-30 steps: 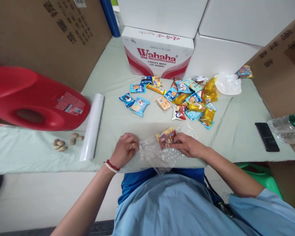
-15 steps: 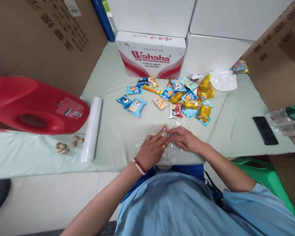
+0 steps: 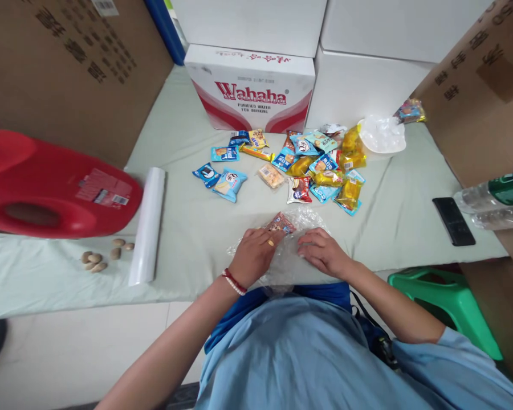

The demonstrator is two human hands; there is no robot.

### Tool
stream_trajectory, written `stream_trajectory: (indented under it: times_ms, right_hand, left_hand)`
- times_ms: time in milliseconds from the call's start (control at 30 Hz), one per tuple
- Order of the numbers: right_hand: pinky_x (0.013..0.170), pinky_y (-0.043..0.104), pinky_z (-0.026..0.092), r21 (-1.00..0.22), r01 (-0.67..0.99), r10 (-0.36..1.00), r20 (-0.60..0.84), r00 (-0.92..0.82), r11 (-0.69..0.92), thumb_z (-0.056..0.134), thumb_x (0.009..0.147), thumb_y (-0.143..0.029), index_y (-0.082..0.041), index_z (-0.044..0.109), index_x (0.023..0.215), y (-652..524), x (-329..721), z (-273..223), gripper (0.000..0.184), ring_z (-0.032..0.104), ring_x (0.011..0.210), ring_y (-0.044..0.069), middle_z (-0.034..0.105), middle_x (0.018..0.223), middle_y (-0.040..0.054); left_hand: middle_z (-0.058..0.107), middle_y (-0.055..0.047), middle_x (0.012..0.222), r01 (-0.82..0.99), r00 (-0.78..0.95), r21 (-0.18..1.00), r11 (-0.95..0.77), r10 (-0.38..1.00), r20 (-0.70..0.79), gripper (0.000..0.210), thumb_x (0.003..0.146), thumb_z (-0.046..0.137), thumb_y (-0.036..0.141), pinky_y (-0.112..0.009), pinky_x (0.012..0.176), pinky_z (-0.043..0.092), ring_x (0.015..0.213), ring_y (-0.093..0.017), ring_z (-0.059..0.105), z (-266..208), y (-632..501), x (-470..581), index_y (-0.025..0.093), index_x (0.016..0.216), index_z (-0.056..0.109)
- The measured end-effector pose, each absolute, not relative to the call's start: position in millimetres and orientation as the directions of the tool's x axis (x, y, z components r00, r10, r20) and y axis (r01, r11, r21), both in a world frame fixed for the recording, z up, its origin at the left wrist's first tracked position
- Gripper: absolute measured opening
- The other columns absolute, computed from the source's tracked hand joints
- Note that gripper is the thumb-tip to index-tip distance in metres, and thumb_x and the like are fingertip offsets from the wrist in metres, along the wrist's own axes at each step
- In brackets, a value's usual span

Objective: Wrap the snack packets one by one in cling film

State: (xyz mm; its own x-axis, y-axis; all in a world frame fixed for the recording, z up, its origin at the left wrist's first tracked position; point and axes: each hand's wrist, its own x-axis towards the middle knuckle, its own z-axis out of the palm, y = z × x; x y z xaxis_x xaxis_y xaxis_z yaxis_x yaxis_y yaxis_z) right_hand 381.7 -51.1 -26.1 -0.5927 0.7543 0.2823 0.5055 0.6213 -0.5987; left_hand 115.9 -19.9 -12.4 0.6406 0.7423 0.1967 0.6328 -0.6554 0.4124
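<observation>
Clear plastic film (image 3: 284,259) lies crumpled at the table's front edge, under both hands. On it sits a brown snack packet (image 3: 281,222), its near side covered by my left hand (image 3: 255,255). That hand is closed over the packet, fingers together and a ring on one. To the right, my right hand (image 3: 327,252) rests on the film, slightly curled with its fingers apart, and has no packet in it. Just beyond are a pale wrapped biscuit (image 3: 271,176) and a red-and-white packet (image 3: 299,189).
A heap of blue and yellow snack packets (image 3: 325,162) spreads before the Wahaha box (image 3: 252,94). At the left are a plastic film roll (image 3: 147,228), several brown nuts (image 3: 94,261) and a red jug (image 3: 64,193). A white bowl (image 3: 399,147), phone (image 3: 453,222) and bottles (image 3: 479,200) are right.
My right hand has let go of the brown packet and drawn away to the right, its fingers loosening. My left hand stays over the packet. The view has shifted slightly.
</observation>
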Motion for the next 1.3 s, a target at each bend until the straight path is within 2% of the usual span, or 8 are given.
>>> stream_trajectory:
  times_ms: [267,467,633,767,867,1033,1200,1300]
  right_hand:
    - [0.083,0.030,0.048,-0.672,0.492,0.769,0.184,-0.613,0.553,0.046,0.107,-0.030,-0.020,0.069,0.115,24.5,342.1,6.8,0.026,0.063,0.095,0.020,0.067,0.103,0.0095]
    - [0.076,0.025,0.040,-0.624,0.632,0.746,-0.115,-0.657,0.460,0.055,0.097,-0.013,-0.017,0.071,0.101,58.2,312.9,10.1,0.016,0.063,0.086,0.018,0.071,0.094,0.0064]
    - [0.070,0.024,0.035,-0.581,0.705,0.781,-0.179,-0.598,0.407,0.056,0.094,-0.013,-0.017,0.071,0.097,53.8,305.1,15.3,0.016,0.062,0.081,0.017,0.073,0.091,0.0057]
    - [0.070,0.024,0.034,-0.604,0.692,0.787,-0.166,-0.594,0.395,0.056,0.093,-0.012,-0.016,0.071,0.096,52.5,304.8,13.2,0.015,0.060,0.078,0.016,0.072,0.086,0.0045]
    - [0.069,0.023,0.033,-0.684,0.641,0.780,-0.169,-0.603,0.348,0.057,0.093,-0.014,-0.016,0.070,0.096,54.6,310.2,8.7,0.014,0.058,0.074,0.014,0.069,0.080,0.0008]
    - [0.063,0.022,0.034,-0.823,0.552,0.787,-0.252,-0.563,0.131,0.061,0.094,-0.027,-0.016,0.069,0.093,60.0,324.1,-1.4,0.014,0.052,0.062,0.011,0.060,0.065,-0.0049]
    - [0.063,0.022,0.035,-0.847,0.529,0.789,-0.292,-0.540,0.049,0.064,0.092,-0.028,-0.016,0.068,0.089,62.1,324.2,-9.0,0.014,0.052,0.061,0.011,0.061,0.066,-0.0042]
    - [0.062,0.022,0.036,-0.840,0.541,0.789,-0.303,-0.535,0.045,0.063,0.092,-0.028,-0.016,0.067,0.087,62.3,321.0,-9.2,0.013,0.053,0.061,0.011,0.062,0.066,-0.0038]
  left_hand:
    - [0.076,-0.010,0.112,0.599,0.629,0.529,-0.600,0.762,0.153,0.041,0.095,0.046,0.013,-0.046,0.103,0.049,0.108,-0.025,0.067,-3.2,-10.9,111.2,0.021,0.131,0.064]
    - [0.073,-0.009,0.127,0.422,0.516,0.854,-0.304,0.855,0.049,0.057,0.090,0.041,0.016,-0.041,0.103,0.056,0.109,-0.022,0.073,3.9,-17.7,67.8,0.021,0.146,0.050]
    - [0.053,-0.021,0.151,0.497,0.386,0.745,-0.445,0.882,0.270,0.083,0.086,0.071,0.047,-0.053,0.114,0.047,0.138,-0.035,0.054,2.2,-72.7,67.9,0.019,0.156,0.035]
    - [0.074,-0.014,0.107,0.670,0.068,0.691,-0.271,0.949,0.307,0.055,0.088,0.069,0.058,-0.045,0.097,0.053,0.104,-0.029,0.068,-6.5,-82.6,93.2,0.018,0.126,0.064]
    - [0.065,-0.001,0.068,0.612,-0.217,0.786,0.084,0.974,0.065,0.037,0.095,0.055,0.052,-0.031,0.072,0.051,0.068,-0.019,0.062,-11.1,-56.9,87.6,0.020,0.088,0.071]
    - [0.056,0.002,0.058,0.621,-0.327,0.687,0.377,0.922,-0.210,0.031,0.083,0.062,0.050,-0.032,0.064,0.043,0.061,-0.019,0.055,-18.4,-18.9,42.9,0.020,0.076,0.068]
    - [0.064,-0.010,0.092,0.847,-0.301,0.532,0.023,0.844,0.444,0.029,0.082,0.062,0.027,-0.046,0.091,0.048,0.095,-0.030,0.061,-2.2,-39.1,41.7,0.016,0.109,0.066]
    - [0.069,-0.011,0.103,0.804,0.025,0.422,-0.418,0.733,0.679,0.030,0.087,0.060,0.015,-0.046,0.099,0.048,0.105,-0.028,0.064,14.2,-57.9,76.2,0.019,0.117,0.063]
